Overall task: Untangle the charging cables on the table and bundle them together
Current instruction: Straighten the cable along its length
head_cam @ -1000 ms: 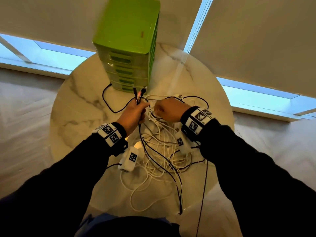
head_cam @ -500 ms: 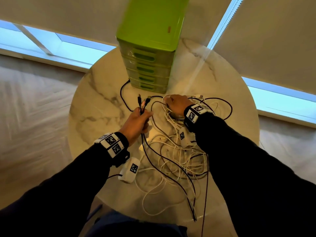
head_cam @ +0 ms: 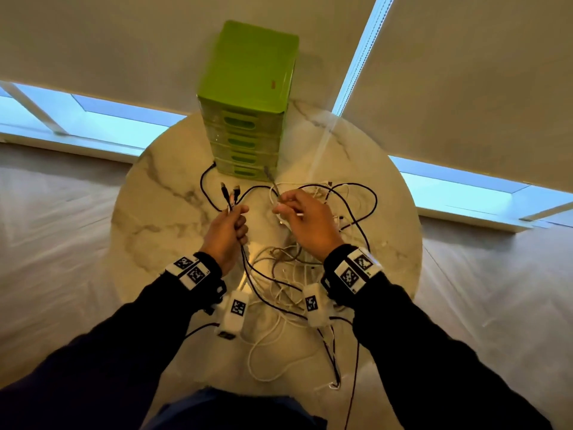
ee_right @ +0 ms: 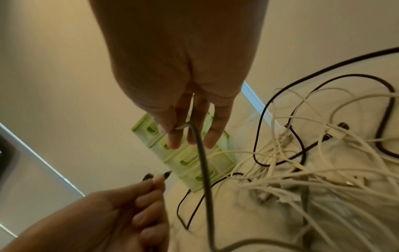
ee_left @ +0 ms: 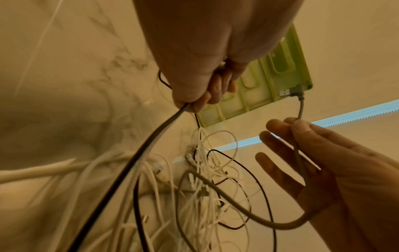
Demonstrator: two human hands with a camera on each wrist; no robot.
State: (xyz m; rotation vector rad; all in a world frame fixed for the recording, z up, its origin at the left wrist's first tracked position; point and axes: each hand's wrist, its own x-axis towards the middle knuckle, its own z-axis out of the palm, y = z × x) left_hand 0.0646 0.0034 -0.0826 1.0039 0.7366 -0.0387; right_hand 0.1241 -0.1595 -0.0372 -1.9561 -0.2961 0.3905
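A tangle of white and black charging cables [head_cam: 288, 283] lies on the round marble table [head_cam: 155, 218]. My left hand [head_cam: 231, 218] grips black cables [ee_left: 151, 139] in a fist above the table, and their plug ends [head_cam: 228, 193] stick up past my thumb. To its right, my right hand [head_cam: 288, 206] pinches a grey cable [ee_left: 237, 201] between thumb and forefinger, with the other fingers straight. The grey cable's USB plug [ee_left: 291, 92] points up just above the pinch. Its length [ee_right: 204, 162] hangs down into the tangle.
A green plastic drawer unit [head_cam: 245, 88] stands at the table's far side, just beyond both hands. Blinds and low windows lie behind the table. Black cables [head_cam: 347, 383] trail over the near table edge.
My right hand has come up off the pile with the grey cable's plug end pinched. The left hand still grips the same black cables. The head view has shifted.
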